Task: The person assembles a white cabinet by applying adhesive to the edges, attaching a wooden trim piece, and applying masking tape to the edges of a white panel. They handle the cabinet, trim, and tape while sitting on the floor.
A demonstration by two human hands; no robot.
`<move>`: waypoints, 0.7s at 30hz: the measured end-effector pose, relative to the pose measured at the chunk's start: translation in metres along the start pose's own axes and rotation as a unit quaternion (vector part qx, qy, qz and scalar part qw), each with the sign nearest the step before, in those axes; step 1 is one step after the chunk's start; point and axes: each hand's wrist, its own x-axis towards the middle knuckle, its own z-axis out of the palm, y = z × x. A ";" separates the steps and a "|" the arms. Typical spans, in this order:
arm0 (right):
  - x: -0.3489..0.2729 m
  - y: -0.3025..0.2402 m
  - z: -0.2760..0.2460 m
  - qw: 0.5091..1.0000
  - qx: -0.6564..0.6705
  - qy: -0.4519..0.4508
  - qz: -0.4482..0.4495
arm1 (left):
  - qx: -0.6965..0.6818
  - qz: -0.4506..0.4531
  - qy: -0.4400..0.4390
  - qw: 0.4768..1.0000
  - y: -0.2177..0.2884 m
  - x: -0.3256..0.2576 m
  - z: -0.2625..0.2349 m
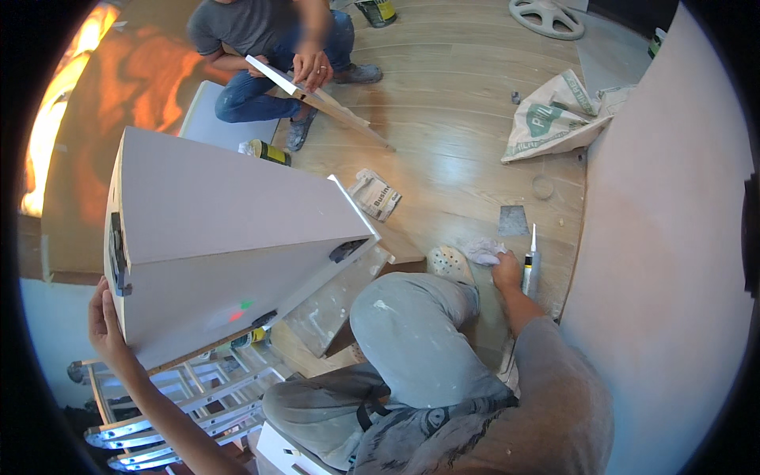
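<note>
A large white box-like cabinet (229,198) stands tilted in front of me, with black fittings at its corners. My left hand (107,317) grips its left edge near the lower corner, fingers along the side. Down at the right, my right hand (507,271) is closed on a crumpled whitish rag (483,250) at floor level. Right beside that hand stand sealant tubes (532,269), one with a long white nozzle. A grey square sheet (513,221) lies just beyond. Under the cabinet's right side is a worn, paint-spotted wooden support (328,305).
Another person (269,55) crouches at the far left, holding a long narrow board (340,115). A ladder (190,404) lies at lower left. At right, a crumpled sack (554,119) rests by a pale wall panel (665,261). Folded printed paper (375,195) and a tub (269,152) sit behind the cabinet.
</note>
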 end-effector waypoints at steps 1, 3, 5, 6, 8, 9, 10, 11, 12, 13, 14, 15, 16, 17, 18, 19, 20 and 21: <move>-0.003 -0.008 -0.005 1.000 0.022 0.010 0.005 | 0.009 -0.003 0.001 1.000 -0.002 -0.001 -0.004; -0.002 -0.012 -0.006 0.997 0.070 0.017 0.026 | 0.001 -0.005 0.003 1.000 -0.003 0.003 -0.003; -0.001 -0.017 -0.003 0.992 0.118 0.000 0.045 | 0.001 -0.007 0.001 1.000 -0.006 0.004 -0.005; -0.003 -0.022 -0.002 0.996 0.082 -0.002 0.038 | 0.005 -0.008 -0.002 1.000 -0.007 0.005 -0.006; -0.008 -0.034 -0.001 1.000 0.011 -0.004 0.024 | 0.013 -0.009 0.002 1.000 -0.011 0.004 -0.009; -0.008 -0.033 0.001 0.999 0.005 -0.029 0.019 | 0.016 -0.009 0.009 1.000 -0.015 0.003 -0.010; -0.007 -0.031 0.004 0.998 -0.001 -0.054 0.013 | 0.020 -0.009 0.016 1.000 -0.017 0.003 -0.010; -0.007 -0.029 0.006 0.997 -0.007 -0.078 0.006 | 0.016 -0.012 0.015 1.000 -0.015 0.003 -0.009; -0.007 -0.028 0.009 0.997 -0.008 -0.078 -0.018 | 0.011 -0.016 0.013 1.000 -0.012 0.001 -0.008; -0.007 -0.026 0.012 0.996 -0.009 -0.077 -0.042 | 0.007 -0.019 0.011 1.000 -0.009 0.000 -0.008; -0.008 -0.023 0.016 0.995 -0.010 -0.078 -0.066 | 0.004 -0.028 0.013 1.000 -0.004 -0.002 -0.007; -0.008 -0.011 0.029 0.996 -0.011 -0.070 -0.057 | -0.003 -0.035 0.013 0.999 -0.001 -0.001 -0.003; -0.009 -0.001 0.041 0.997 -0.012 -0.063 -0.048 | -0.010 -0.042 0.013 0.999 0.001 0.000 0.000; -0.009 0.005 0.053 0.997 -0.010 -0.059 -0.043 | -0.016 -0.030 0.008 0.999 -0.006 0.003 -0.004; -0.011 -0.001 0.051 0.995 0.002 -0.088 -0.037 | -0.017 -0.021 0.008 1.000 -0.019 0.005 -0.013; -0.012 -0.004 0.046 0.993 0.015 -0.117 -0.031 | -0.019 -0.011 0.007 1.000 -0.030 0.004 -0.024; -0.013 -0.007 0.036 0.990 0.023 -0.141 -0.019 | -0.020 -0.023 0.016 0.999 -0.025 0.002 -0.019; -0.013 -0.006 0.033 0.992 0.037 -0.118 -0.021 | -0.020 -0.035 0.026 0.999 -0.013 -0.002 -0.011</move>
